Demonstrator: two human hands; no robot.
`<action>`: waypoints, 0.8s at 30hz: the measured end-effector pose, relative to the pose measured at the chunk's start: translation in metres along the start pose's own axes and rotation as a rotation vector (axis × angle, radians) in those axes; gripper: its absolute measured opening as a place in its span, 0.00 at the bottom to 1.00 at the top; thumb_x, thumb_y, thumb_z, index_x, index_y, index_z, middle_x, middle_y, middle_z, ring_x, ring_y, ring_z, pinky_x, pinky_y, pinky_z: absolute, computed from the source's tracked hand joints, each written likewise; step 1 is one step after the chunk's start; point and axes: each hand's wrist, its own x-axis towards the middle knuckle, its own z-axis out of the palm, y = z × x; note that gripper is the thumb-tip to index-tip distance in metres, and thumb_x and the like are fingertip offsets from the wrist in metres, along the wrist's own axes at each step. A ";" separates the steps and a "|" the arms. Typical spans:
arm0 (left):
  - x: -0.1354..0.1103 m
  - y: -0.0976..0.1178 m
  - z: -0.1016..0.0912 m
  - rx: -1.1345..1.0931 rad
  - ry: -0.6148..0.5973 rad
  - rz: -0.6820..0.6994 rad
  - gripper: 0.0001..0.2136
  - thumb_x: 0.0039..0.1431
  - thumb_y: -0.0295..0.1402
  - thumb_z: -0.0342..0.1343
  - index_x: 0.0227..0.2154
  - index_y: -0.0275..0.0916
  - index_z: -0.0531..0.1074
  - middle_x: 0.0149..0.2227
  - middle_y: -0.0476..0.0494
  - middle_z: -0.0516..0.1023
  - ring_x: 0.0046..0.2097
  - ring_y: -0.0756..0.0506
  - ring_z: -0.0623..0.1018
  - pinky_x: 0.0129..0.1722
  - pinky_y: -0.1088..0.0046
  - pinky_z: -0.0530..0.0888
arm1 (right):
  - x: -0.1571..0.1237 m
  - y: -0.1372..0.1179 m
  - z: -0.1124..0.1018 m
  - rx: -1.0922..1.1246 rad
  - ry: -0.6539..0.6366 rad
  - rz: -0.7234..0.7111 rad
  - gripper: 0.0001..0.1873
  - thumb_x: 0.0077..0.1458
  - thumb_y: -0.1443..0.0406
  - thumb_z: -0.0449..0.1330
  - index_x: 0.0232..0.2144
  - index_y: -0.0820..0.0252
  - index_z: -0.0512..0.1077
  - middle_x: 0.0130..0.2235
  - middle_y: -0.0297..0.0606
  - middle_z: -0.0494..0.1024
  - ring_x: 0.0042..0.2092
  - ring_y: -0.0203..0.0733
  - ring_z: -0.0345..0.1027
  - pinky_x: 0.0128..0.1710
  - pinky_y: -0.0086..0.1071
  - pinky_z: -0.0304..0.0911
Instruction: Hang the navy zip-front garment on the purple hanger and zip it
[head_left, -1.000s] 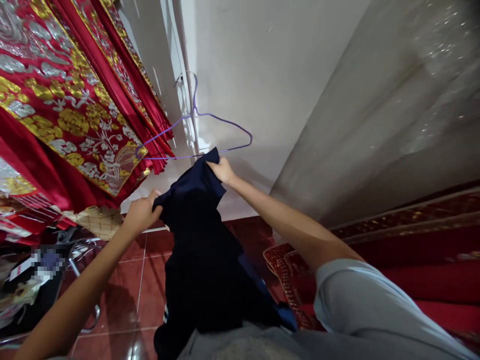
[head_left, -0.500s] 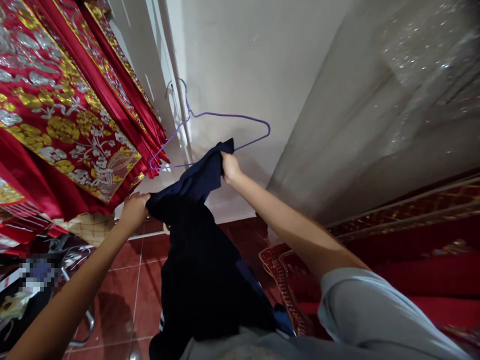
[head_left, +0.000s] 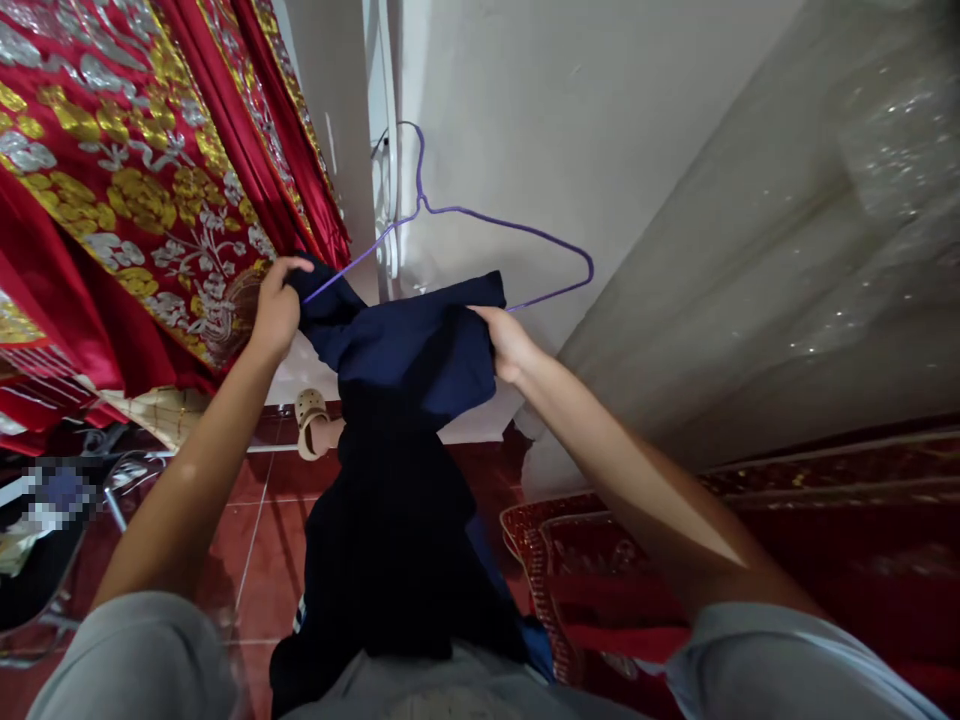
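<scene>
A dark navy garment (head_left: 420,350) is stretched between my two hands, at the lower part of a purple wire hanger (head_left: 517,232). The hanger hangs by its hook against the white wall. My left hand (head_left: 279,310) grips the garment's left end, next to the hanger's left corner, which shows in front of the cloth. My right hand (head_left: 504,343) pinches the right part of the cloth, just under the hanger's bottom bar. The bar's middle is hidden by the fabric. Below, the cloth merges with dark fabric in front of my body, so its lower edge cannot be made out.
Red drapery with gold and silver ornament (head_left: 150,200) hangs at the left. A chair (head_left: 45,590) with things on it stands at lower left. A beige clog (head_left: 311,425) on a foot shows on the red tiles. Red embroidered fabric (head_left: 555,560) lies at lower right, beside a plastic-covered grey surface (head_left: 750,280).
My left hand has risen with its end of the garment to the hanger's left corner. More of the cloth now spreads across the bottom bar. The view has shifted, revealing the clog.
</scene>
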 end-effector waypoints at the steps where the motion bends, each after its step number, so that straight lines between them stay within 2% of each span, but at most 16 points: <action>1: 0.009 0.008 0.002 -0.012 -0.012 0.027 0.12 0.56 0.26 0.47 0.40 0.41 0.73 0.44 0.44 0.79 0.50 0.43 0.79 0.54 0.66 0.76 | -0.002 0.002 0.004 0.010 0.001 0.012 0.08 0.54 0.60 0.62 0.35 0.57 0.75 0.34 0.38 0.83 0.40 0.47 0.78 0.50 0.43 0.76; 3: 0.019 0.024 0.007 0.002 -0.092 0.104 0.14 0.56 0.25 0.48 0.43 0.40 0.71 0.44 0.43 0.79 0.49 0.43 0.79 0.51 0.66 0.76 | -0.005 0.007 0.012 0.026 0.003 0.040 0.07 0.53 0.61 0.62 0.35 0.57 0.75 0.33 0.38 0.83 0.39 0.46 0.78 0.51 0.41 0.75; 5: 0.021 0.037 0.014 0.064 -0.223 0.200 0.15 0.56 0.23 0.49 0.45 0.39 0.71 0.46 0.43 0.79 0.49 0.43 0.79 0.52 0.65 0.76 | -0.006 0.015 0.017 0.032 -0.012 0.058 0.08 0.53 0.61 0.62 0.34 0.57 0.75 0.33 0.38 0.83 0.40 0.46 0.78 0.51 0.40 0.75; 7: 0.018 0.043 0.019 0.136 -0.339 0.257 0.15 0.57 0.23 0.49 0.46 0.38 0.71 0.45 0.45 0.79 0.49 0.43 0.79 0.53 0.65 0.75 | -0.005 0.024 0.018 0.032 -0.043 0.013 0.09 0.51 0.59 0.63 0.33 0.57 0.75 0.35 0.39 0.83 0.42 0.47 0.78 0.52 0.41 0.74; 8: 0.017 0.044 0.021 0.165 -0.378 0.266 0.15 0.58 0.23 0.48 0.46 0.38 0.71 0.45 0.46 0.80 0.48 0.44 0.79 0.53 0.66 0.75 | -0.004 0.026 0.015 0.028 -0.049 -0.055 0.10 0.50 0.58 0.64 0.34 0.56 0.75 0.36 0.39 0.83 0.44 0.47 0.78 0.52 0.41 0.74; 10: 0.018 0.044 0.020 0.219 -0.415 0.253 0.14 0.59 0.22 0.47 0.44 0.37 0.73 0.43 0.46 0.81 0.47 0.44 0.79 0.53 0.68 0.74 | -0.001 0.028 0.004 0.009 0.004 -0.297 0.13 0.50 0.56 0.65 0.36 0.56 0.75 0.40 0.39 0.83 0.48 0.48 0.78 0.54 0.42 0.72; 12: 0.025 0.045 0.014 0.286 -0.461 0.230 0.15 0.57 0.20 0.46 0.42 0.35 0.75 0.43 0.45 0.81 0.47 0.46 0.78 0.53 0.71 0.73 | 0.001 0.021 -0.015 -0.051 0.147 -0.598 0.15 0.51 0.57 0.64 0.41 0.56 0.75 0.46 0.40 0.82 0.52 0.48 0.76 0.58 0.42 0.68; 15: 0.036 0.056 0.003 0.333 -0.578 0.162 0.19 0.54 0.15 0.45 0.42 0.32 0.76 0.42 0.48 0.82 0.44 0.51 0.75 0.52 0.77 0.70 | 0.000 -0.002 -0.046 -0.245 0.383 -1.009 0.24 0.52 0.67 0.61 0.53 0.56 0.74 0.59 0.43 0.76 0.61 0.45 0.69 0.66 0.41 0.57; 17: 0.040 0.064 -0.001 0.302 -0.649 0.093 0.20 0.51 0.13 0.44 0.41 0.31 0.76 0.37 0.51 0.81 0.40 0.53 0.73 0.48 0.80 0.70 | -0.003 -0.022 -0.060 -0.416 0.401 -1.157 0.26 0.51 0.74 0.56 0.52 0.58 0.75 0.57 0.43 0.77 0.61 0.43 0.69 0.66 0.39 0.57; 19: 0.042 0.067 -0.003 0.261 -0.636 0.022 0.18 0.49 0.12 0.44 0.36 0.31 0.76 0.32 0.52 0.78 0.37 0.52 0.72 0.43 0.79 0.69 | -0.005 -0.041 -0.070 -0.570 0.392 -1.159 0.17 0.51 0.75 0.55 0.39 0.60 0.79 0.45 0.41 0.82 0.51 0.44 0.75 0.58 0.40 0.64; 20: 0.042 0.065 -0.003 0.240 -0.590 -0.020 0.16 0.50 0.13 0.45 0.33 0.32 0.75 0.30 0.52 0.77 0.35 0.52 0.71 0.40 0.78 0.69 | -0.005 -0.050 -0.074 -0.618 0.391 -1.106 0.10 0.51 0.74 0.57 0.30 0.60 0.78 0.37 0.39 0.81 0.44 0.44 0.76 0.53 0.40 0.67; 21: 0.042 0.062 -0.003 0.220 -0.515 -0.061 0.14 0.52 0.14 0.46 0.31 0.32 0.74 0.27 0.52 0.74 0.33 0.52 0.71 0.38 0.77 0.68 | -0.004 -0.058 -0.076 -0.629 0.390 -1.031 0.08 0.51 0.73 0.60 0.23 0.59 0.74 0.31 0.37 0.79 0.38 0.43 0.75 0.49 0.40 0.68; 23: 0.043 0.050 -0.002 0.188 -0.317 -0.119 0.09 0.56 0.17 0.50 0.28 0.34 0.72 0.24 0.52 0.70 0.31 0.51 0.68 0.35 0.75 0.67 | 0.001 -0.069 -0.079 -0.552 0.343 -0.891 0.14 0.52 0.70 0.63 0.17 0.59 0.68 0.26 0.35 0.76 0.34 0.42 0.74 0.45 0.41 0.69; 24: 0.044 0.044 -0.001 0.184 -0.216 -0.134 0.08 0.57 0.18 0.52 0.27 0.35 0.70 0.23 0.53 0.69 0.30 0.51 0.68 0.34 0.74 0.66 | 0.004 -0.073 -0.078 -0.486 0.294 -0.856 0.15 0.54 0.69 0.62 0.17 0.59 0.68 0.26 0.36 0.76 0.34 0.43 0.74 0.45 0.42 0.70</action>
